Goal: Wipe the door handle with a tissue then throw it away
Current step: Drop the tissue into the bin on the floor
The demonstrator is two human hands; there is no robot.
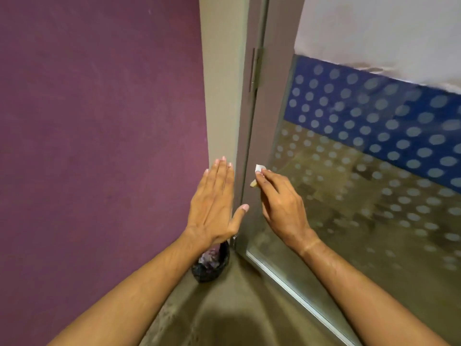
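Right hand point(282, 203) pinched a small crumpled white tissue point(259, 168) at its fingertips, beside the grey-framed dotted glass door point(262, 136). Left hand point(214, 208) was flat, grip wide, above a black-lined waste bin point(212, 265) on the floor.

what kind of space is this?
Likely an office or commercial corridor corner: glass door with frosted dots, purple wall, lined bin on the floor. Right hand holds a tissue.

purple wall point(99, 121) | door hinge point(255, 69) | dotted glass pane point(374, 151) | brown floor point(224, 308)
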